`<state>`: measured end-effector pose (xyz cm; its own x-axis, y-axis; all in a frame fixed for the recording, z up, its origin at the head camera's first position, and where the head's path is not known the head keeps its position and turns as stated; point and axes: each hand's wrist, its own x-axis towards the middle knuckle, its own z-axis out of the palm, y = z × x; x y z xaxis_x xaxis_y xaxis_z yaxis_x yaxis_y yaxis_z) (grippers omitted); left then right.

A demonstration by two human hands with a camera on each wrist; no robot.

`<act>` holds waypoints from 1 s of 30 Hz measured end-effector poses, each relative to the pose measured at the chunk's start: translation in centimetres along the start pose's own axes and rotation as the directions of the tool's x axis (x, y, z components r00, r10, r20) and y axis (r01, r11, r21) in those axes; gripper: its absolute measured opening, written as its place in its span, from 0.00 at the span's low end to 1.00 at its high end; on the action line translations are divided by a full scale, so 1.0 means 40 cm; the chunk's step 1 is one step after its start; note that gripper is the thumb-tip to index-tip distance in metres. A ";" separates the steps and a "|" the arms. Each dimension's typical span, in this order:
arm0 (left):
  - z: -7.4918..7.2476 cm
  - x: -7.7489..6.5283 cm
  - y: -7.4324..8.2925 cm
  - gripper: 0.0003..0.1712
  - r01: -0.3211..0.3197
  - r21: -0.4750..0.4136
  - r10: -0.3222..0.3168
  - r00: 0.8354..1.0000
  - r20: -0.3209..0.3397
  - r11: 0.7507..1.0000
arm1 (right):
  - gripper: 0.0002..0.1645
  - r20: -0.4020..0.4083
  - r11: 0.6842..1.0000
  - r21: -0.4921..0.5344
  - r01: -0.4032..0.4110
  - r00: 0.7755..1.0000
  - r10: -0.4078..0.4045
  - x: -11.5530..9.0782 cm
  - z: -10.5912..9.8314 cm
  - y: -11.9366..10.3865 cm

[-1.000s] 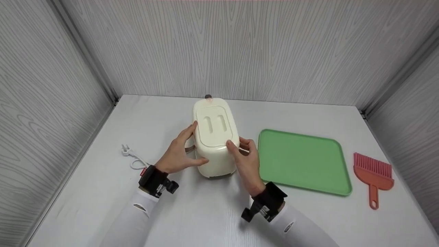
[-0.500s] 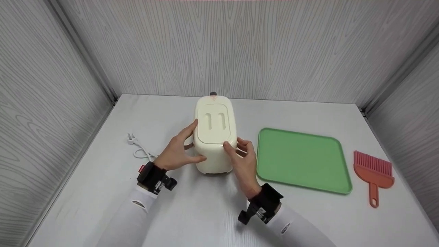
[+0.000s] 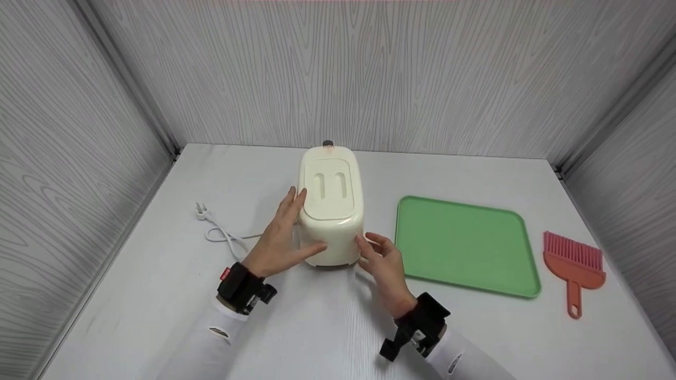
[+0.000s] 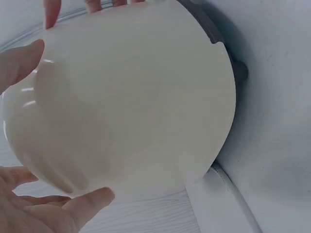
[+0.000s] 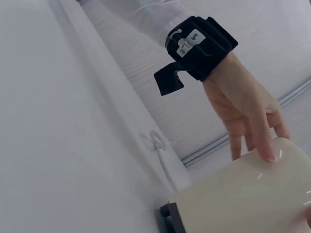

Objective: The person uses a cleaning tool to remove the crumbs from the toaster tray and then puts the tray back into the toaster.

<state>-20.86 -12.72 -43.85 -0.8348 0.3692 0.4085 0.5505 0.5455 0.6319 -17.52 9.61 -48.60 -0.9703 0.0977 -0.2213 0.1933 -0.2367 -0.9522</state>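
A cream two-slot toaster [image 3: 334, 237] with a cover on top stands on the white table, its narrow end towards me and a dark knob at its far end. Around its left near corner my left hand [image 3: 280, 240] is spread, fingers along the side and thumb at the near end. My right hand [image 3: 388, 272] is low by the right near corner, thumb tip at the edge and fingers loosely bent. In the left wrist view, the right thumb [image 4: 92, 204] lies close to the cream wall; whether it touches is unclear.
A white power cord with a plug [image 3: 202, 212] lies left of the toaster, partly behind the left hand. To the right is a green tray [image 3: 465, 245], and beyond it a red brush [image 3: 574, 264] with an orange handle. Grey panels enclose the table.
The toaster has turned slightly straighter and shifted a little away from me, then stayed put. My right hand has slid down and off its top edge; the left hand's fingers have straightened.
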 end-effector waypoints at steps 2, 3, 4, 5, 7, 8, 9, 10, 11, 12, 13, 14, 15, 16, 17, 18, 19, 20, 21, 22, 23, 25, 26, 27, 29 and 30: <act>0.004 -0.007 0.014 0.58 -0.045 0.063 0.047 0.998 -0.036 0.997 | 0.40 -0.005 0.998 0.016 -0.062 0.998 0.062 0.002 -0.009 0.029; 0.006 -0.009 0.021 0.56 -0.070 0.089 0.075 0.996 -0.052 0.994 | 0.40 -0.007 0.995 0.026 -0.092 0.996 0.092 -0.002 -0.012 0.038; 0.008 -0.012 0.027 0.55 -0.096 0.109 0.103 0.993 -0.064 0.989 | 0.41 -0.006 0.993 0.029 -0.116 0.993 0.116 -0.006 -0.014 0.047; 0.010 -0.013 0.033 0.53 -0.121 0.129 0.132 0.988 -0.076 0.984 | 0.42 0.002 0.990 0.037 -0.134 0.991 0.134 -0.011 -0.017 0.054; 0.013 -0.015 0.044 0.50 -0.160 0.165 0.176 0.981 -0.086 0.973 | 0.42 0.017 0.987 0.049 -0.154 0.988 0.154 -0.032 -0.013 0.048; 0.015 -0.015 0.049 0.48 -0.175 0.179 0.194 0.977 -0.090 0.968 | 0.42 0.024 0.986 0.037 -0.162 0.987 0.161 -0.041 -0.012 0.048; 0.017 -0.015 0.053 0.47 -0.187 0.194 0.208 0.974 -0.093 0.963 | 0.43 0.037 0.986 0.025 -0.164 0.986 0.163 -0.042 -0.013 0.057; 0.020 -0.014 0.056 0.46 -0.197 0.210 0.220 0.971 -0.095 0.958 | 0.43 0.050 0.987 0.015 -0.162 0.986 0.161 -0.043 -0.014 0.065; 0.023 -0.013 0.058 0.45 -0.205 0.225 0.231 0.968 -0.097 0.953 | 0.42 0.066 0.987 0.016 -0.158 0.985 0.157 -0.044 -0.014 0.072; 0.026 -0.011 0.060 0.45 -0.212 0.240 0.241 0.966 -0.098 0.947 | 0.41 0.080 0.986 0.022 -0.164 0.984 0.162 -0.045 -0.013 0.077; 0.029 -0.010 0.061 0.44 -0.217 0.252 0.249 0.963 -0.101 0.943 | 0.40 0.095 0.985 0.031 -0.172 0.981 0.168 -0.045 -0.011 0.080; 0.032 -0.008 0.062 0.44 -0.222 0.264 0.257 0.961 -0.106 0.939 | 0.38 0.109 0.981 0.048 -0.187 0.977 0.181 -0.046 -0.008 0.083; 0.036 -0.006 0.063 0.44 -0.226 0.275 0.264 0.958 -0.109 0.935 | 0.36 0.122 0.977 0.079 -0.201 0.974 0.190 -0.047 -0.005 0.083; 0.039 -0.005 0.063 0.44 -0.228 0.286 0.269 0.956 -0.113 0.931 | 0.34 0.132 0.971 0.107 -0.214 0.971 0.200 -0.048 -0.001 0.083; 0.041 -0.003 0.064 0.43 -0.228 0.297 0.272 0.955 -0.116 0.927 | 0.32 0.140 0.964 0.133 -0.230 0.967 0.212 -0.048 0.004 0.082; 0.044 -0.002 0.064 0.43 -0.227 0.305 0.274 0.954 -0.122 0.925 | 0.30 0.143 0.957 0.148 -0.248 0.963 0.227 -0.046 0.008 0.082; 0.046 -0.001 0.064 0.42 -0.224 0.311 0.275 0.953 -0.130 0.924 | 0.29 0.148 0.952 0.161 -0.259 0.960 0.236 -0.045 0.012 0.081; 0.048 -0.001 0.064 0.41 -0.221 0.315 0.275 0.952 -0.137 0.923 | 0.28 0.150 0.946 0.177 -0.271 0.958 0.246 -0.042 0.017 0.081; 0.049 0.000 0.064 0.40 -0.215 0.318 0.272 0.952 -0.144 0.923 | 0.27 0.153 0.942 0.189 -0.276 0.956 0.249 -0.039 0.021 0.082; 0.050 0.000 0.065 0.38 -0.210 0.318 0.268 0.952 -0.151 0.925 | 0.26 0.156 0.939 0.203 -0.278 0.956 0.250 -0.036 0.025 0.083; 0.050 -0.001 0.065 0.37 -0.207 0.314 0.265 0.951 -0.158 0.927 | 0.25 0.161 0.935 0.217 -0.280 0.955 0.248 -0.033 0.029 0.085; 0.051 -0.001 0.066 0.34 -0.200 0.304 0.260 0.951 -0.169 0.931 | 0.24 0.166 0.926 0.248 -0.286 0.954 0.250 -0.029 0.036 0.088; 0.050 -0.002 0.066 0.34 -0.197 0.300 0.256 0.951 -0.173 0.934 | 0.23 0.166 0.921 0.262 -0.288 0.954 0.251 -0.028 0.038 0.090; 0.050 -0.002 0.067 0.33 -0.193 0.295 0.252 0.952 -0.177 0.936 | 0.23 0.165 0.917 0.273 -0.290 0.954 0.252 -0.027 0.041 0.093; 0.049 -0.003 0.068 0.32 -0.186 0.294 0.246 0.952 -0.181 0.938 | 0.21 0.163 0.912 0.290 -0.291 0.954 0.253 -0.026 0.045 0.097; 0.049 -0.003 0.068 0.32 -0.183 0.295 0.243 0.953 -0.182 0.938 | 0.21 0.165 0.911 0.292 -0.290 0.954 0.250 -0.026 0.046 0.098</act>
<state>-19.24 -9.80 -43.49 -0.6635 0.3470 0.6628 0.6719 0.6661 0.3239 -16.03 6.80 -51.72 -0.9012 -0.1254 -0.4149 0.4148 -0.5267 -0.7420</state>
